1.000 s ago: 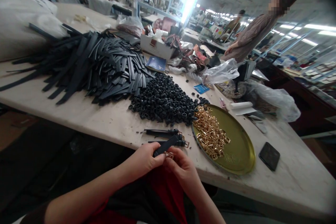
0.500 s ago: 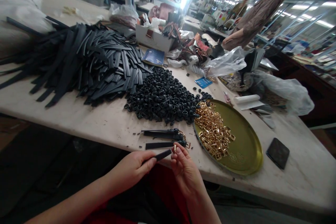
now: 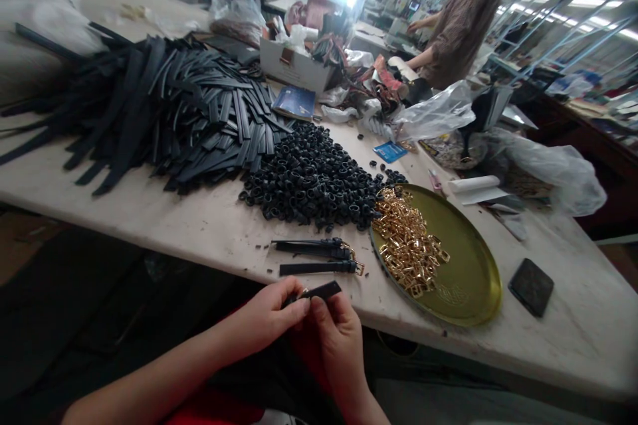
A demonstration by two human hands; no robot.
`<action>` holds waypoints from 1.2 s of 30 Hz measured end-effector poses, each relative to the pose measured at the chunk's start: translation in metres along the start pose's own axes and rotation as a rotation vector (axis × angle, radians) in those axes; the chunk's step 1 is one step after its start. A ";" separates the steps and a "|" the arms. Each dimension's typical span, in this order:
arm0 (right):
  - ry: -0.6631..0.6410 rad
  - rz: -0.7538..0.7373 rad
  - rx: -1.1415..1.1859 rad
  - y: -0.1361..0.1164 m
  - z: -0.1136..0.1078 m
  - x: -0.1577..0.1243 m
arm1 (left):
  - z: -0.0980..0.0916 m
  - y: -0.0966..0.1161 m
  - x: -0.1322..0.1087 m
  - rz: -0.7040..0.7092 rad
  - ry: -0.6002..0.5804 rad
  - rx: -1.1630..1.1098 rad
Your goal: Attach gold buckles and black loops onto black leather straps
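My left hand (image 3: 269,319) and my right hand (image 3: 335,335) meet just below the table's front edge, both pinched on a short black strap (image 3: 323,290) that points right. A small gold buckle seems to sit where the fingers meet, partly hidden. Two finished straps with gold buckles (image 3: 319,268) lie on the table just beyond my hands. A round brass tray (image 3: 463,279) to the right holds a heap of gold buckles (image 3: 406,246). A mound of black loops (image 3: 309,179) lies behind the straps.
A big pile of black straps (image 3: 164,106) covers the left of the table. A dark wallet-like pad (image 3: 531,287) lies right of the tray. Plastic bags (image 3: 543,169), a white box (image 3: 294,70) and clutter fill the back. A person (image 3: 461,26) stands at the far table.
My right hand has dropped from the strap's raised tip to join the left hand, and the strap is now held lower and flatter. The person behind has turned toward the far table.
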State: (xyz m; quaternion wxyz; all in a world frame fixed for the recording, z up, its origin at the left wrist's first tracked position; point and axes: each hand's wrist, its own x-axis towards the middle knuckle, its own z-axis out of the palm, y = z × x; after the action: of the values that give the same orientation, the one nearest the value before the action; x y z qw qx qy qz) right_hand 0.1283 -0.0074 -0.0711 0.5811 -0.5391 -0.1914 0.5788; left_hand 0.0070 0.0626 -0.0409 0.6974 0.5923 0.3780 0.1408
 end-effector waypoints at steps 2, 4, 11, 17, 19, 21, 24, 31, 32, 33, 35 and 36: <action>-0.034 0.023 0.001 -0.003 0.000 0.000 | 0.001 0.001 0.000 -0.018 -0.009 -0.032; -0.070 0.085 0.087 -0.009 0.003 0.000 | 0.002 0.002 -0.001 -0.037 -0.018 -0.045; -0.178 0.157 0.239 -0.015 0.011 -0.005 | 0.004 0.000 -0.012 -0.118 -0.072 -0.148; -0.215 0.164 0.186 -0.013 0.010 -0.015 | 0.003 0.000 -0.019 -0.108 0.006 -0.014; -0.220 0.184 0.194 -0.015 0.011 -0.016 | 0.003 -0.002 -0.020 -0.093 0.016 0.028; -0.217 0.219 0.205 -0.016 0.012 -0.015 | 0.002 -0.006 -0.021 -0.063 0.022 0.056; -0.212 0.275 0.244 -0.016 0.012 -0.013 | 0.001 -0.013 -0.021 -0.028 0.023 0.040; -0.175 0.275 0.203 -0.008 0.009 -0.013 | 0.002 -0.014 -0.016 -0.081 0.028 -0.066; -0.153 0.192 0.108 -0.006 0.008 -0.014 | 0.002 -0.014 -0.016 -0.090 0.041 -0.066; -0.119 0.076 -0.022 -0.004 0.007 -0.014 | 0.003 -0.013 -0.015 -0.094 0.058 -0.052; -0.046 -0.204 -0.335 0.000 0.003 -0.013 | 0.006 -0.013 -0.015 -0.081 0.100 0.011; -0.021 -0.327 -0.476 0.001 0.000 -0.012 | 0.007 -0.012 -0.016 -0.069 0.123 0.061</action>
State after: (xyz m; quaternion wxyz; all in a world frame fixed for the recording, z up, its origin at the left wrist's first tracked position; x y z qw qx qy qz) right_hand 0.1246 -0.0184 -0.0665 0.5219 -0.6162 -0.4122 0.4220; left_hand -0.0018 0.0442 -0.0463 0.6589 0.5902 0.4446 0.1410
